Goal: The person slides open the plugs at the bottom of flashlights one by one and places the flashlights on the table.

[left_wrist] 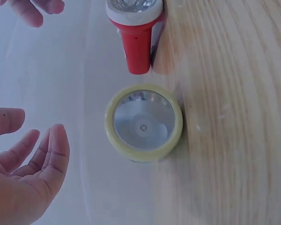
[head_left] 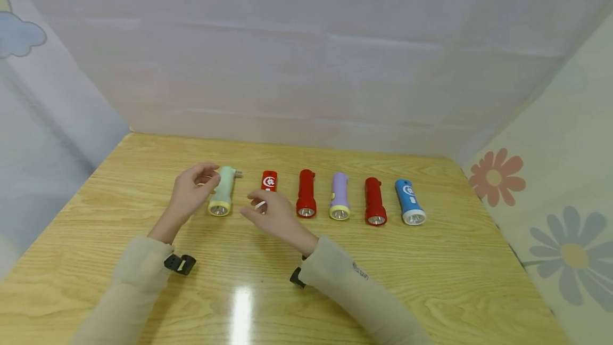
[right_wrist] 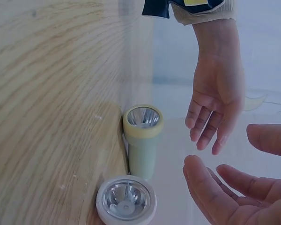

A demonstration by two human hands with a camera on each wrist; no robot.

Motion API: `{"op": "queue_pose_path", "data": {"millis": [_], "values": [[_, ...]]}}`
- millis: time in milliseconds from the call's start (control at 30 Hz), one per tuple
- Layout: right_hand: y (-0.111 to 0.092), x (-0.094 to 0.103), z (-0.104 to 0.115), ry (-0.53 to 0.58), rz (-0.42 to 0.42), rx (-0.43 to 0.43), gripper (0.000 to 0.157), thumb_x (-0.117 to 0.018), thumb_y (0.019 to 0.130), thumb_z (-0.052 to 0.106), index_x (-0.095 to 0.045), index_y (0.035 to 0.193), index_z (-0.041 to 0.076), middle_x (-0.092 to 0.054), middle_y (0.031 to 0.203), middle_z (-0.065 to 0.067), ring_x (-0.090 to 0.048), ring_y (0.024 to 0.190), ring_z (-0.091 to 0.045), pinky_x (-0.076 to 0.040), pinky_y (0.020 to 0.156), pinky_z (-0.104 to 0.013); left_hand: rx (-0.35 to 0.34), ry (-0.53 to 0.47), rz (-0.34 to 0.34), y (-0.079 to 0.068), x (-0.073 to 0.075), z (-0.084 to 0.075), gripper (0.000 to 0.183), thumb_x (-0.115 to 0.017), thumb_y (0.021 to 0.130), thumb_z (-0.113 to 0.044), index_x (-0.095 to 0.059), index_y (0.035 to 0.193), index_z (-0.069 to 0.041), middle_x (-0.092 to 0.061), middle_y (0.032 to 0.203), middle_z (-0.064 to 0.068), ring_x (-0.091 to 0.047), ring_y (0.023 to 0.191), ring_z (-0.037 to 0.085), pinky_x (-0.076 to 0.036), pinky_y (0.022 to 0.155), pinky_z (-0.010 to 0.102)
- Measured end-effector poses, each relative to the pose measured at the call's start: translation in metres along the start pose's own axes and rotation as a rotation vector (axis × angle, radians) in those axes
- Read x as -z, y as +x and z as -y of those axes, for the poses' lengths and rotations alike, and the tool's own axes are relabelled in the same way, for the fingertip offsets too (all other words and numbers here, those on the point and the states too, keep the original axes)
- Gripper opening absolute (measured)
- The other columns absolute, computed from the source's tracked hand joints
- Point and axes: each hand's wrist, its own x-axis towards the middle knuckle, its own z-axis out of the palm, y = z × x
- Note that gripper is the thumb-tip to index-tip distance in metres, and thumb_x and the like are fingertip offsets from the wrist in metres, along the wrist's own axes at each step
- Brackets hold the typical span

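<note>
My left hand (head_left: 192, 190) hovers at the left side of a pale green flashlight (head_left: 225, 185) with a yellow rim. Metal plug prongs (head_left: 238, 173) stick out near the tail of that flashlight. Over a red flashlight with a white logo (head_left: 269, 180) hangs my right hand (head_left: 278, 214), hiding most of its head. Loosely bent fingers, with nothing between them, show on the left hand (left_wrist: 33, 173) in its wrist view. The right hand (right_wrist: 243, 187) likewise holds nothing, its thumb and fingers spread apart beside the white-rimmed flashlight head (right_wrist: 126, 201).
To the right, in a row on the wooden table (head_left: 268, 302), lie a red flashlight (head_left: 306, 193), a purple one (head_left: 339, 196), another red one (head_left: 375, 201) and a blue one (head_left: 409, 201). A pale cloth backdrop (head_left: 306, 95) rises behind the table.
</note>
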Motion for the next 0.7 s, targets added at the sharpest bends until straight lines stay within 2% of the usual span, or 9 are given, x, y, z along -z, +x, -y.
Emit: {"op": "queue_pose_path", "data": {"millis": [133,300,500,700], "values": [[-0.008,0.006,-0.003,0.046,0.000,-0.012,0.036,-0.063,0.087,0.025,-0.060,0.116,0.004,-0.062,0.104,-0.008,-0.059,0.084,-0.015,-0.047,0.068,-0.021,0.000,-0.027,0.018,-0.002,-0.003,-0.005,0.031,-0.055,0.091,-0.008,-0.053,0.118,0.008,-0.057,0.099,0.019,-0.059,0.081,0.026,-0.052,0.062,0.027],[-0.017,0.015,-0.009,0.095,-0.016,0.021,0.032,-0.063,0.086,0.019,-0.062,0.112,0.001,-0.063,0.098,-0.007,-0.061,0.081,-0.019,-0.048,0.066,-0.023,-0.003,-0.042,0.028,-0.005,-0.005,-0.010,0.030,-0.055,0.090,-0.007,-0.054,0.117,0.007,-0.058,0.097,0.020,-0.060,0.075,0.021,-0.051,0.059,0.028],[-0.024,0.022,-0.018,0.080,-0.045,-0.024,0.033,-0.064,0.086,0.021,-0.061,0.113,0.002,-0.063,0.101,-0.006,-0.061,0.084,-0.021,-0.049,0.064,-0.024,0.005,-0.048,0.048,-0.007,-0.008,-0.014,0.028,-0.055,0.090,-0.006,-0.055,0.116,0.005,-0.058,0.095,0.018,-0.059,0.073,0.021,-0.051,0.058,0.030],[-0.029,0.031,-0.028,0.104,-0.069,0.015,0.030,-0.062,0.086,0.014,-0.061,0.112,0.000,-0.063,0.097,-0.010,-0.061,0.081,-0.024,-0.049,0.064,-0.024,0.023,-0.044,0.077,-0.007,-0.012,-0.014,0.025,-0.054,0.090,-0.007,-0.056,0.114,0.002,-0.057,0.092,0.017,-0.057,0.069,0.018,-0.050,0.057,0.032]]}}
